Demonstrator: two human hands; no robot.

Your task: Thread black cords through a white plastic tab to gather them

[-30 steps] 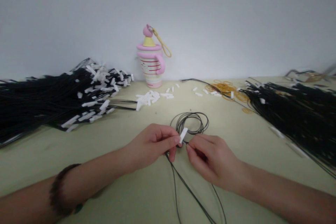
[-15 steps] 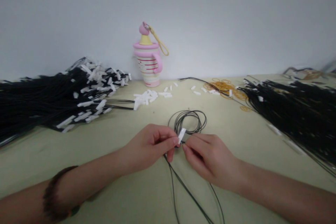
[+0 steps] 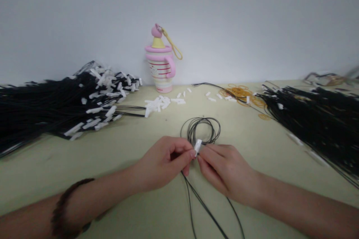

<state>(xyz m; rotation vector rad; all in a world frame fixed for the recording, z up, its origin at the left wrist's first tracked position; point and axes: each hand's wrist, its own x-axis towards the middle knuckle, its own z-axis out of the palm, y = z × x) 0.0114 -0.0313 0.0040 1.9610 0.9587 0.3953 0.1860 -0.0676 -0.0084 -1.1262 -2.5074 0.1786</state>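
Between thumb and fingers, my left hand (image 3: 168, 162) pinches a small white connector housing (image 3: 198, 147), tilted upright. Close against it on the right, my right hand (image 3: 227, 168) is closed in a pinch on a thin black wire, whose end is mostly hidden by the fingers. Just beyond both hands lies a loose coil of black wire (image 3: 214, 121) on the table. More black wire (image 3: 202, 206) trails from under my hands toward the near edge.
Bundled black wires with white connectors (image 3: 103, 82) lie at left, another black wire bundle (image 3: 314, 123) at right. Loose white connectors (image 3: 158, 102), yellow rubber bands (image 3: 238, 92) and a pink-and-white cup (image 3: 160, 67) sit toward the wall on the pale green table (image 3: 134, 130).
Both hands and the white connector have shifted slightly right and down in view. The whole scene has drifted a little right too. Both pinches are kept.
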